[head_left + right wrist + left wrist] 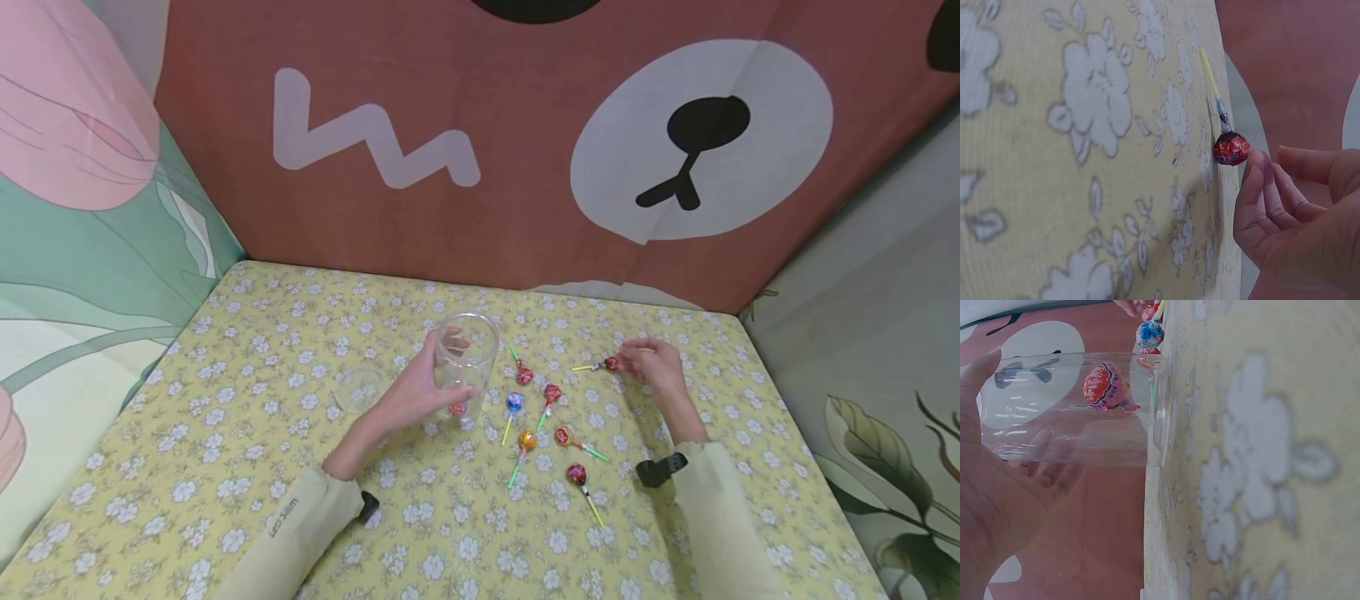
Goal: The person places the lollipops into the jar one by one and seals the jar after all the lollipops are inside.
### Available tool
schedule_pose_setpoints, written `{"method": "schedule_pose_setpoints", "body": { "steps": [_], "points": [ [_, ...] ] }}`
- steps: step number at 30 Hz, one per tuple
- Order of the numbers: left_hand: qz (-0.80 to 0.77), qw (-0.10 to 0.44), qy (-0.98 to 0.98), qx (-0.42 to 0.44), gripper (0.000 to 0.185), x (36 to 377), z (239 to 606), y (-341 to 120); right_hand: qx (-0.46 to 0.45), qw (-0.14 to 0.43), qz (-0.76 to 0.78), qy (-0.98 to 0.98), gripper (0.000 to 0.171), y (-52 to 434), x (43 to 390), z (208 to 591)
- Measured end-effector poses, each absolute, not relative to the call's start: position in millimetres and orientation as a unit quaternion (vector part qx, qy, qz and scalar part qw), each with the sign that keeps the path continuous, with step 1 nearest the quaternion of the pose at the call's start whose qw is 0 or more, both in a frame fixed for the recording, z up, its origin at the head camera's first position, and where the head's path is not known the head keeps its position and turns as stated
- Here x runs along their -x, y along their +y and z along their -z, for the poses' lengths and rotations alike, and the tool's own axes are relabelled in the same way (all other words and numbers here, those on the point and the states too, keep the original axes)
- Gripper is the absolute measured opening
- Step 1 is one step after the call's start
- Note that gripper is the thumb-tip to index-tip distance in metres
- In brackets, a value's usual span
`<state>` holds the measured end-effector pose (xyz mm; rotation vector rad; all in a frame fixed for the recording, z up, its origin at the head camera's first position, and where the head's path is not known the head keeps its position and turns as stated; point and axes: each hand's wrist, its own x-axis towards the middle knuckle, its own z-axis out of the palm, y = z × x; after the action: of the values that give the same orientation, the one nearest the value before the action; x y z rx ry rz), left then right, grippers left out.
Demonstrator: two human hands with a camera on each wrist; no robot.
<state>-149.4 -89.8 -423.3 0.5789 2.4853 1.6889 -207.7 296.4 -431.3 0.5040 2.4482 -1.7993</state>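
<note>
My left hand (408, 392) grips a clear plastic jar (480, 354), which stands upright on the cloth, fingers behind it and thumb in front. A lollipop (1105, 386) in red and pink wrapping shows inside the jar. My right hand (656, 367) is beside a red-wrapped lollipop (1232, 149) with a yellow stick. In the right wrist view its fingertips are close to the candy head and the thumb stands apart from them; whether they touch is unclear. Between the hands lie several lollipops, among them a blue one (514, 402) and an orange one (527, 440).
A round clear lid (362, 389) lies left of the jar. The yellow flowered tablecloth (247, 400) covers the table. A brown printed backdrop (517, 225) rises at the far edge, with printed curtains on both sides.
</note>
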Motion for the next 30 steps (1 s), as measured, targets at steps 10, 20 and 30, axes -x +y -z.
{"method": "schedule_pose_setpoints", "body": {
  "steps": [10,20,30],
  "points": [
    [-0.553,0.042,0.811,-0.187,0.085,148.8,423.1,-89.7,-0.169,0.049,0.564,0.807,0.031,297.9,206.5,433.9],
    [-0.551,0.042,0.813,-0.185,0.085,148.7,423.7,-89.5,-0.153,0.078,0.519,0.837,0.032,296.0,206.5,439.7],
    [-0.552,0.04,0.811,-0.188,0.084,148.6,422.9,-89.9,-0.139,0.093,0.469,0.867,0.034,290.8,207.3,437.0]
  ]
}}
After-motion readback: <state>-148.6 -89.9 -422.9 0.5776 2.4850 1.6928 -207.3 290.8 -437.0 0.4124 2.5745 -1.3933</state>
